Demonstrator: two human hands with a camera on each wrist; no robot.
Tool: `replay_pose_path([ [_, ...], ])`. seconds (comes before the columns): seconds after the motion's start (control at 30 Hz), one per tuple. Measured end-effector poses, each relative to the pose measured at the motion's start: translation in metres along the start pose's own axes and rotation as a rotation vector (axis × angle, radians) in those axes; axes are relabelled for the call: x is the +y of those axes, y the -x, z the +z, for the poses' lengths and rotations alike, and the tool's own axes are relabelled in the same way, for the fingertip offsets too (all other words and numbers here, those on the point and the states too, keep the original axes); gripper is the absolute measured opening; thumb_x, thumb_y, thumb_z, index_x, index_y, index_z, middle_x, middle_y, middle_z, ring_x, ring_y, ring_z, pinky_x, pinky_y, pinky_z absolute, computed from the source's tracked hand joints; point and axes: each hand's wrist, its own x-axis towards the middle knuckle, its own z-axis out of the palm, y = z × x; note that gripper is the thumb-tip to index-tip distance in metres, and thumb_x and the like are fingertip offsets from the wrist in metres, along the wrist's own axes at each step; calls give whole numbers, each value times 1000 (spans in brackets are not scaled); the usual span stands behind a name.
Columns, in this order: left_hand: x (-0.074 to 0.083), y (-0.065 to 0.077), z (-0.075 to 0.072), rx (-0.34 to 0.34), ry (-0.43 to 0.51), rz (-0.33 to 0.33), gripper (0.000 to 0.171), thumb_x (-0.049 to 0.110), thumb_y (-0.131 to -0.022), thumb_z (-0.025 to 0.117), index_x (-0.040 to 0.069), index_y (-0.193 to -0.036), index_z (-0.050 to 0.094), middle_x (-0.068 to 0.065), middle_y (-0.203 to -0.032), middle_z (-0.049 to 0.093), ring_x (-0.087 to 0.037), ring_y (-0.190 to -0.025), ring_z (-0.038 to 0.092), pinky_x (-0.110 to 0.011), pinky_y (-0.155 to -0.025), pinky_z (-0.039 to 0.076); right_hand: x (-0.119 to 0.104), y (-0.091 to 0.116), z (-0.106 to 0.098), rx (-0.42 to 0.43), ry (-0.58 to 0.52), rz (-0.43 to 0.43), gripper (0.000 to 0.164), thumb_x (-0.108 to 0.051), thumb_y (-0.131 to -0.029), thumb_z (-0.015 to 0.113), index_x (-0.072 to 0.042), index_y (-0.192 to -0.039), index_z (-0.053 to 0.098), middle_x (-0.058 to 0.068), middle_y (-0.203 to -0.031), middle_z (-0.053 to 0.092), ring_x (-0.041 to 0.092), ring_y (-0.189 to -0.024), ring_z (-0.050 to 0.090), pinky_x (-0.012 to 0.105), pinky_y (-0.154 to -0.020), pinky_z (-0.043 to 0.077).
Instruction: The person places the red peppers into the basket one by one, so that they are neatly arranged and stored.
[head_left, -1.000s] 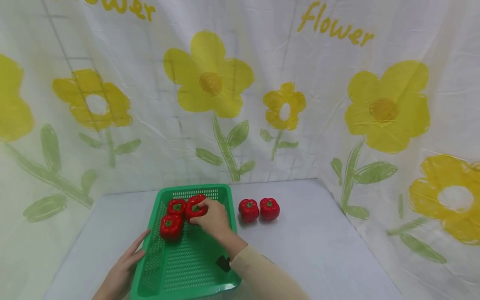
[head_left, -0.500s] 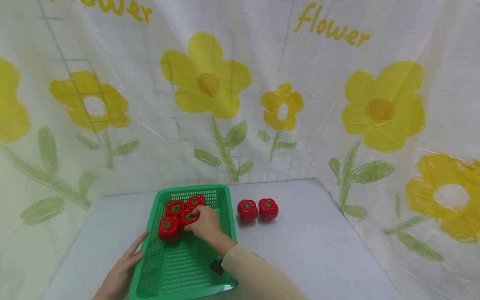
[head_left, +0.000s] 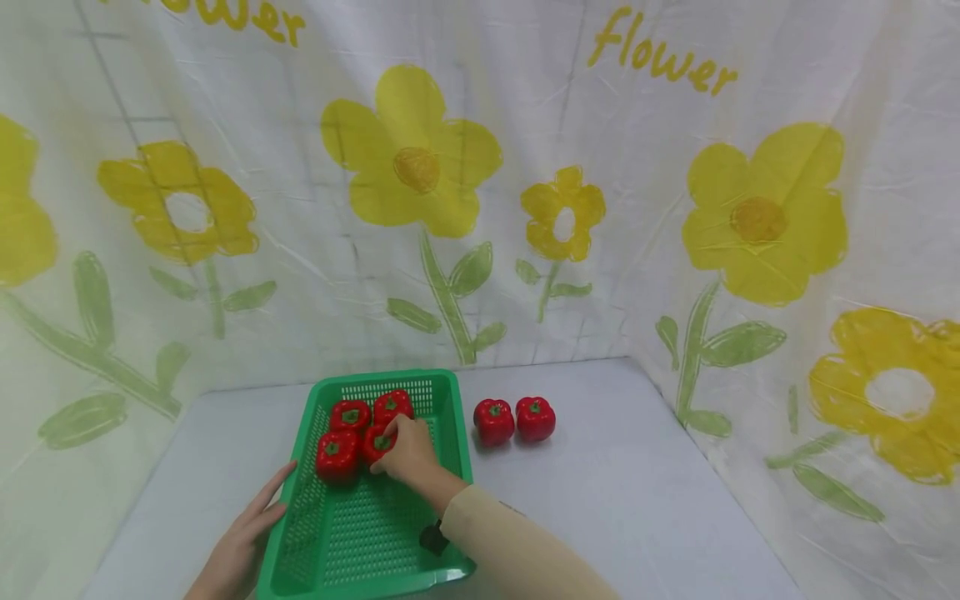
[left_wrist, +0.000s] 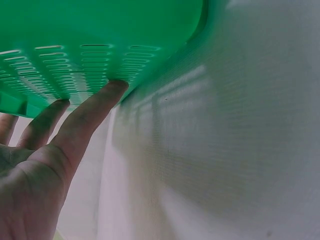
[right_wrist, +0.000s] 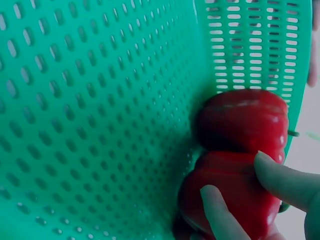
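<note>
A green perforated basket (head_left: pixel 450 433) stands on the white table. It holds several red bell peppers: two at the back (head_left: pixel 350 414) (head_left: pixel 393 405) and one at front left (head_left: pixel 337 455). My right hand (head_left: pixel 392 446) grips another red pepper (head_left: pixel 377 442) and holds it low on the basket floor, right beside the front-left one. In the right wrist view my fingers (right_wrist: pixel 220 210) curl round this pepper (right_wrist: pixel 227 192), with its neighbour (right_wrist: pixel 242 120) just behind. My left hand (head_left: pixel 272 498) lies with straight fingers (left_wrist: pixel 87 112) against the basket's left outer wall (left_wrist: pixel 100 40).
Two more red peppers (head_left: pixel 494 421) (head_left: pixel 536 417) sit side by side on the table just right of the basket. A flower-printed white cloth (head_left: pixel 480 208) walls in the back and both sides. Bare tabletop (head_left: pixel 637 500) stretches to the right.
My right hand has carried its pepper from the back of the basket forward and left, down beside the front-left pepper. The left hand has stayed on the basket's wall.
</note>
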Motion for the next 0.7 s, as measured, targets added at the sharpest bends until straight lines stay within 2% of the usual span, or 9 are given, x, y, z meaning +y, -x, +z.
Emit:
replay_pose_path([
  [0.4, 1, 0, 1, 0, 5, 1, 57, 23, -114, 18, 31, -161, -13, 26, -144, 51, -16, -129, 58, -40, -104, 53, 4, -4, 6, -28, 23, 33, 48, -5, -61, 96, -15, -87, 57, 3, -95, 52, 15, -85, 49, 27, -66, 49],
  [0.7, 1, -1, 0, 46, -28, -35, 59, 27, -114, 22, 33, -161, -12, 30, -142, 51, -15, -126, 60, -40, -101, 55, 1, -2, -1, -59, 33, 5, 44, -7, -64, 95, -13, -87, 59, -2, -84, 56, 13, -80, 50, 25, -62, 48],
])
